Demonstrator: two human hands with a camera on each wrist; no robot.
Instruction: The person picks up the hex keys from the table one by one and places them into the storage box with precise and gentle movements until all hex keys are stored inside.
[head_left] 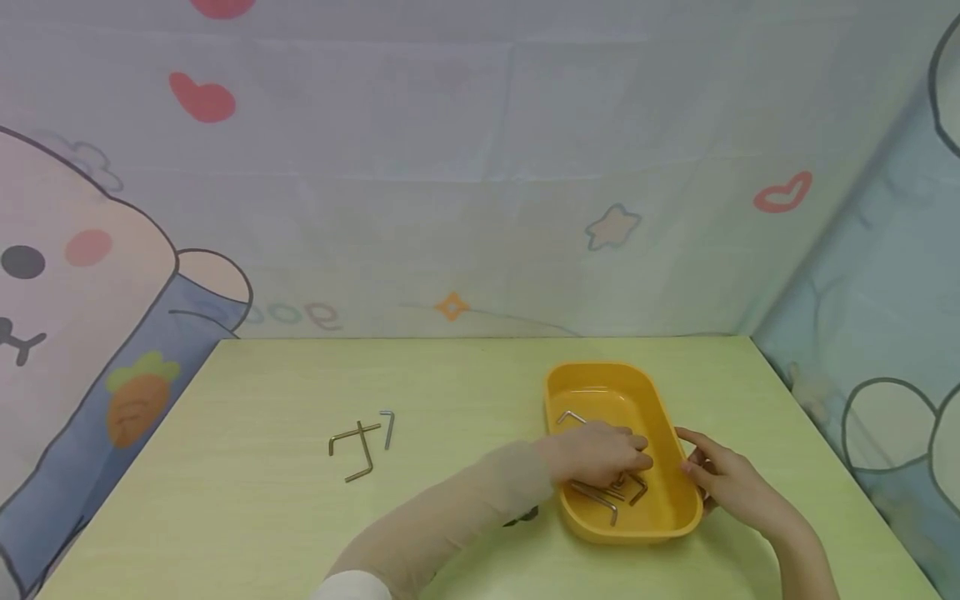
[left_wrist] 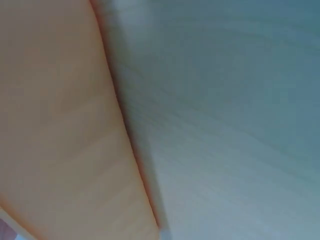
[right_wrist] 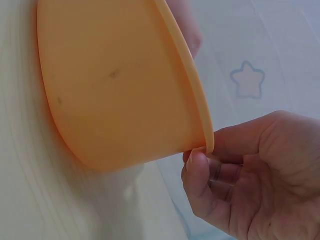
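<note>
Pale printed cloth point(head_left: 525, 125) behind, light wood-look table point(head_left: 465, 375) below; the yellow tray point(head_left: 577, 533) sits on it – using that as the reference. Right hand point(head_left: 731, 483) is at the tray's right side, thumb and forefinger pinching the rim, the other fingers curled in below. Left hand point(head_left: 600, 454) reaches over the tray's left rim, down among the hex keys point(head_left: 596, 495) inside. Its fingertips are partly hidden, and the left wrist view doesn't show them – can't tell if they pinch a key. One more key point(head_left: 572, 413) lies farther up inside the tray, beyond that hand. Two crossed hex keys point(head_left: 362, 431) and a silver hex key point(head_left: 391, 429) lie well left of the tray, on bare wood.

Risks, my read: rim pinch is at one side only, so a knock from the left wrist on the near rim could swing or tip the tray. Keys inside the tray overlap, so lifting one may drag a neighbour or drop it back. Thin bent rods probably roll and twist in a loose grip. The crossed pair left of the tray could snag – pick up one, nudge the other.
</note>
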